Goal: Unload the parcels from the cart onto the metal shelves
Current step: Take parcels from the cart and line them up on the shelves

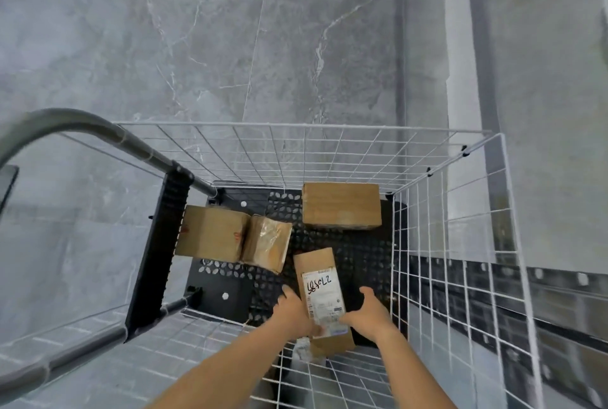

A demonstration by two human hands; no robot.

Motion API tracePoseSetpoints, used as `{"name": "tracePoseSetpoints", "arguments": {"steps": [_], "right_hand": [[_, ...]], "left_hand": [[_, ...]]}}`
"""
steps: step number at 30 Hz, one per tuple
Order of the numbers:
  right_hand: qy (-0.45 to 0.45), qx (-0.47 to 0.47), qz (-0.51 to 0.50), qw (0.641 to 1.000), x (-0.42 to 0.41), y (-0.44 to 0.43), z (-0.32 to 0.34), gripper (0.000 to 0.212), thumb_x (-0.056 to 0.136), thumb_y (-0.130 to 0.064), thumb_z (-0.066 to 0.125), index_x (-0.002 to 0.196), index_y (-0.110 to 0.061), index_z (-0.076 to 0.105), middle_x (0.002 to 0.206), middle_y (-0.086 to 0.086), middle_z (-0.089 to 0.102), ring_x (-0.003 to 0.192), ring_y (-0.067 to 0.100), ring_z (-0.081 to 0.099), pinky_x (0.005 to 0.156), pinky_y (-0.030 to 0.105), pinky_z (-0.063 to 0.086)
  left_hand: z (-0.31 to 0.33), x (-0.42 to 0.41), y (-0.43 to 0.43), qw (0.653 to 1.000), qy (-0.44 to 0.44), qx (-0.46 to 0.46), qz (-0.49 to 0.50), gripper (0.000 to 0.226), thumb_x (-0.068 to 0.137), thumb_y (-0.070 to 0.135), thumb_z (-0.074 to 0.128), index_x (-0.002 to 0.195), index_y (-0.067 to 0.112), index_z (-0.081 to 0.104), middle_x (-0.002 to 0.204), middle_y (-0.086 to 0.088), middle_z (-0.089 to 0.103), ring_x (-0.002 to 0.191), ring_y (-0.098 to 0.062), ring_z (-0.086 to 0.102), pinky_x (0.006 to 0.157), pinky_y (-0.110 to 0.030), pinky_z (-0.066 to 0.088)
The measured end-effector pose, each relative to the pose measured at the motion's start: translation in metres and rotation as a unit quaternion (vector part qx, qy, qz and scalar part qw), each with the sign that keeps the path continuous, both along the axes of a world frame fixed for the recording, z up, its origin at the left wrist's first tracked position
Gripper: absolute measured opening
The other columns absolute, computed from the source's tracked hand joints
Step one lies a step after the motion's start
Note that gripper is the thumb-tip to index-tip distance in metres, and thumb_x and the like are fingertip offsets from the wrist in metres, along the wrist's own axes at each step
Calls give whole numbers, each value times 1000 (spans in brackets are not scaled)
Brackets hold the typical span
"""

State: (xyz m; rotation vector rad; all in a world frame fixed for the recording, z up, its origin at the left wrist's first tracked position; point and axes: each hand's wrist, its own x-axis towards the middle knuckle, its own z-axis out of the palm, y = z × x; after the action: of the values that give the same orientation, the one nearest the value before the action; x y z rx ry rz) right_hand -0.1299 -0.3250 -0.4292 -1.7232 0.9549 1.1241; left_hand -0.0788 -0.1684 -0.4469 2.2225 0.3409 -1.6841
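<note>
The labelled parcel [324, 300], a narrow brown carton with a white shipping label and black handwritten digits, is at the near edge of the black perforated deck [362, 260], right of middle. The left hand [294, 313] grips its left side and the right hand [371, 315] its right side. The wire-walled cart [296, 125] holds three more: a large box [342, 206] in the far right corner, a plain box [212, 233] at the left edge, and a taped parcel [268, 242] touching that one.
</note>
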Motion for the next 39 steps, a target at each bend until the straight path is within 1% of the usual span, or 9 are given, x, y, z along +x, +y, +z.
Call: {"name": "tracePoseSetpoints", "arguments": {"steps": [4, 8, 14, 19, 21, 24, 28, 35, 39], "right_hand": [[16, 52, -26, 998, -6, 8, -27, 92, 85, -19, 71, 153, -15, 9, 151, 11, 35, 135, 28, 39, 103, 35, 40], [-2, 91, -34, 995, -10, 19, -37, 78, 82, -13, 69, 147, -17, 27, 136, 7, 53, 115, 20, 52, 97, 33, 47], [-22, 125, -112, 986, -17, 14, -27, 74, 75, 5, 66, 140, -23, 42, 107, -12, 60, 112, 16, 54, 98, 40, 49], [-79, 161, -233, 956, -1, -5, 32, 50, 83, 4, 62, 117, -31, 53, 108, -4, 66, 102, 13, 61, 76, 23, 50], [-102, 169, -254, 947, 7, -9, 69, 45, 86, 1, 60, 107, -38, 56, 104, -6, 66, 101, 12, 61, 77, 27, 48], [-124, 165, -275, 939, 11, -9, 127, 44, 84, -11, 66, 104, -49, 54, 107, -2, 61, 101, 12, 59, 76, 27, 47], [-179, 140, -266, 937, 16, -11, 213, 84, 63, -39, 73, 139, -49, 39, 130, -4, 43, 120, 17, 49, 98, 43, 47], [-353, 175, -208, 895, 42, -17, 379, 79, 61, -37, 76, 126, -61, 39, 137, -9, 45, 118, 18, 55, 99, 49, 49], [-427, 198, -150, 869, 49, -14, 462, 85, 64, -32, 77, 133, -56, 34, 139, -14, 44, 117, 16, 59, 95, 43, 52]], "left_hand": [[-32, -16, 1, 993, 46, -42, 97, 127, 70, 28, 82, 147, 3, -16, 152, -11, 25, 139, -25, 29, 112, -35, 32], [-42, -23, -3, 979, 46, -85, 182, 109, 66, 8, 83, 145, 5, 8, 142, -12, 41, 131, -24, 43, 107, -34, 38], [-31, -19, -6, 958, 40, -125, 256, 135, 37, 12, 83, 148, 10, 7, 137, -14, 49, 126, -26, 48, 104, -43, 42], [39, -8, -11, 966, -20, -157, 204, 102, 64, 14, 84, 145, 15, 23, 135, -4, 51, 124, -17, 49, 100, -25, 42], [76, -7, -11, 957, -35, -193, 216, 102, 55, 20, 85, 142, 22, 31, 126, 4, 58, 113, -6, 56, 88, -17, 48], [137, -4, -8, 925, -64, -269, 261, 79, 67, -4, 77, 126, 32, 38, 107, 8, 64, 86, 4, 66, 66, -16, 52], [224, 12, -2, 914, -89, -317, 239, 94, 71, 3, 79, 135, 45, 25, 114, 5, 67, 99, -13, 67, 81, -32, 57], [402, 51, -1, 899, -221, -352, 138, 108, 66, 20, 83, 146, 40, 14, 118, 15, 56, 108, -7, 57, 93, -37, 52], [484, 65, 12, 873, -304, -368, 95, 109, 61, 33, 85, 144, 46, 15, 126, 23, 50, 111, -2, 54, 88, -23, 52]]}}
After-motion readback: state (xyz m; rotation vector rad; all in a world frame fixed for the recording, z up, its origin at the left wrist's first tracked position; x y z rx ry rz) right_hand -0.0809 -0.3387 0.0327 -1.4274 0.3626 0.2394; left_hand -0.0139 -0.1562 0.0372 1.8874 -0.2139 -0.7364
